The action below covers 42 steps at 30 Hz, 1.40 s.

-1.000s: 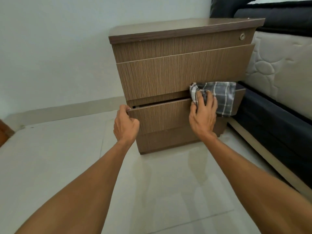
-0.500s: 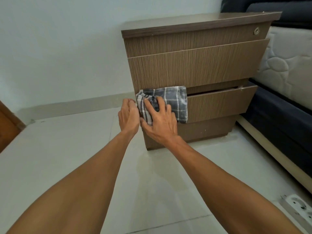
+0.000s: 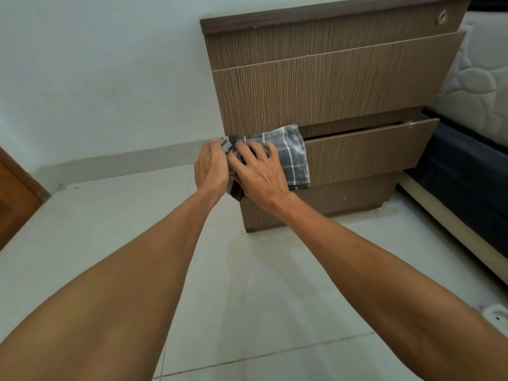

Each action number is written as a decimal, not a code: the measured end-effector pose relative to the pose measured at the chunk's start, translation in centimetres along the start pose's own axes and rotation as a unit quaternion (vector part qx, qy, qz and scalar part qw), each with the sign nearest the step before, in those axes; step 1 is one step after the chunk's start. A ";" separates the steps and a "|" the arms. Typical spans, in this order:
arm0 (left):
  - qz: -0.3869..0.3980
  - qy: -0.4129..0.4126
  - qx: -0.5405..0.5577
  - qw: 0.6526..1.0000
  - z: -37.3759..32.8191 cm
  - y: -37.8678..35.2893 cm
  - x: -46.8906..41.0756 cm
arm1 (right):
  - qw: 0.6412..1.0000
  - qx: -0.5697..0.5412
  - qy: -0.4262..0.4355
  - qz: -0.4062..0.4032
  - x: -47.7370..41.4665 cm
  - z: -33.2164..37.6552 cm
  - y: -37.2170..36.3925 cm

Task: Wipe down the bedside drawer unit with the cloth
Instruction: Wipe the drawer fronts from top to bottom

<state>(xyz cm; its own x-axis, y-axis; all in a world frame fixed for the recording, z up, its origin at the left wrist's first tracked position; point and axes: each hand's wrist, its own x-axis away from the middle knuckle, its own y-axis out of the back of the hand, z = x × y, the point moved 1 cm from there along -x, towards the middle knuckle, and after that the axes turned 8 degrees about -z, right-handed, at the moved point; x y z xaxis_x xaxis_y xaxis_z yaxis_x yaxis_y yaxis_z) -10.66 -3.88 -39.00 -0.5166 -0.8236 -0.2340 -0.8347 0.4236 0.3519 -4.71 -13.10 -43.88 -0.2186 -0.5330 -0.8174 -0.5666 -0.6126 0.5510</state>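
Observation:
The brown wood-grain drawer unit (image 3: 330,89) stands against the wall, with its lower drawer (image 3: 371,152) pulled out a little. A grey plaid cloth (image 3: 292,155) hangs over the left end of that drawer's front. My right hand (image 3: 258,174) lies on the cloth with fingers spread and presses it against the drawer front. My left hand (image 3: 211,166) sits right beside it, fingers curled round the drawer front's left edge, touching the cloth's edge there. The drawer's left corner is hidden behind both hands.
A quilted mattress (image 3: 483,86) on a dark bed base (image 3: 467,171) sits close on the unit's right. A wooden door (image 3: 13,199) shows at the left edge. A white power strip (image 3: 497,316) lies on the tiled floor (image 3: 247,298) at lower right.
My right hand has slid the cloth leftward along the lower drawer front, from its right end to its left end beside my left hand. My left hand has stayed on the drawer's left edge.

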 end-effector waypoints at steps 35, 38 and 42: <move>0.017 -0.170 -0.288 0.942 -1.0 -1.8 0.1 | 0.933 0.069 -0.352 0.034 11.6 -23.8 7.0; -0.001 -0.178 -0.296 0.938 -0.9 -2.0 0.2 | 0.902 0.048 -0.428 -0.040 11.6 -25.9 7.7; -0.011 -0.194 -0.292 0.937 -0.7 -2.3 0.2 | 0.802 -0.014 -0.583 -0.131 11.3 -25.1 8.6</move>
<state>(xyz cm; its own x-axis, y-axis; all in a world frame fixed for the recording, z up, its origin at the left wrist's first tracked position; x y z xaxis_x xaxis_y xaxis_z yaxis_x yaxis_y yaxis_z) -8.77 -5.29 -39.23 -0.6258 -0.5832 -0.5179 -0.6577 0.0375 0.7524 7.96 -39.01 -44.14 -0.6985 0.5137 -0.4982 -0.6998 -0.6360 0.3253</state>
